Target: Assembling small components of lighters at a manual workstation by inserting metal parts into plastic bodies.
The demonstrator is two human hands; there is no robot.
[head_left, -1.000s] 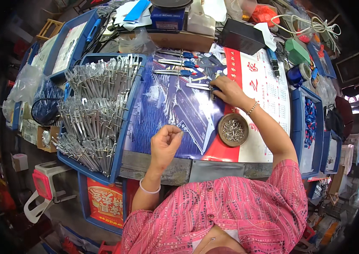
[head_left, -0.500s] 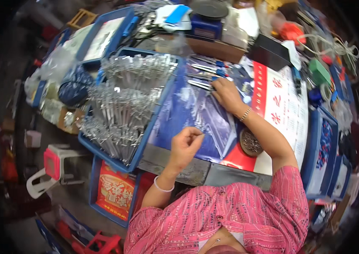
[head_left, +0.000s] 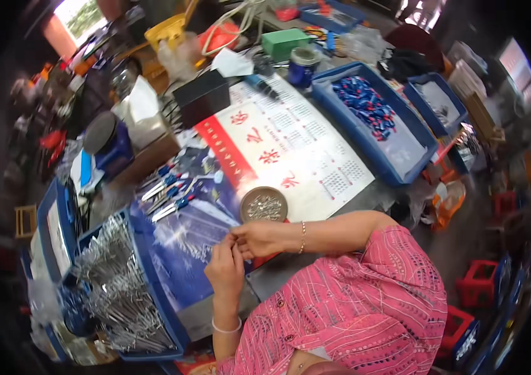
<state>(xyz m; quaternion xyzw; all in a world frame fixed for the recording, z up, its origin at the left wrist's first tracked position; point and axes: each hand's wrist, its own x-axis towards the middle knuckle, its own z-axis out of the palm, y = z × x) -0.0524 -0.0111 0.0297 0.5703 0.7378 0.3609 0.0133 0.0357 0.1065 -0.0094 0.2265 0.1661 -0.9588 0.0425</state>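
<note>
My left hand (head_left: 225, 267) and my right hand (head_left: 254, 240) meet over the near part of the blue printed sheet (head_left: 175, 281). Both have their fingertips pinched together, and whatever is between them is too small or hidden to make out. Just beyond my right hand stands a round dish (head_left: 245, 206) of small metal pieces. Farther left, several slim silver tools with blue and red ends (head_left: 168, 199) lie in a loose row on the sheet, apart from my hands. A clear plastic bag or sleeve (head_left: 212, 212) appears to lie between them and my fingers.
A blue tray (head_left: 153, 294) heaped with slender silver metal parts stands at the left. At the right, another blue tray (head_left: 412, 134) holds small blue-and-red pieces (head_left: 365, 106). A white-and-red calendar sheet (head_left: 315, 162), a black box (head_left: 203, 97) and a green box (head_left: 285, 42) lie farther back.
The view has swung to the right. My right hand has left the row of silver tools and come back to my left hand; their fingertips now meet.
</note>
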